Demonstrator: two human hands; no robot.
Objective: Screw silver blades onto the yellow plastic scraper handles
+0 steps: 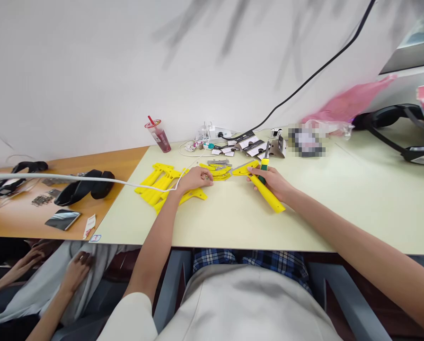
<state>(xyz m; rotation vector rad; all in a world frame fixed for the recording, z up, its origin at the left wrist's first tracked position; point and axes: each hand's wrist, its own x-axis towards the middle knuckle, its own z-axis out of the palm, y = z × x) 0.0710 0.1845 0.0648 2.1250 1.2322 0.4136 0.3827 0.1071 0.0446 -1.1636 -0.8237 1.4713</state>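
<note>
Head view shows a yellow, grey-edged scraper point(266, 191) in the right hand point(274, 183)

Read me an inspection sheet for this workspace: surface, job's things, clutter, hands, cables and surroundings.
Surface: pale desktop, beside a wooden desk at left.
Job's things: yellow scraper; green-and-yellow screwdriver; loose yellow scraper handles.
Clutter: drink cup near the wall; pink plastic bag at far right.
Hands: right hand holds scraper and screwdriver; left hand curled beside the handles, contents unclear.
Cables: black cable against the wall; white cable across the left side.
Surroundings: white wall; another person's hand at left.
</note>
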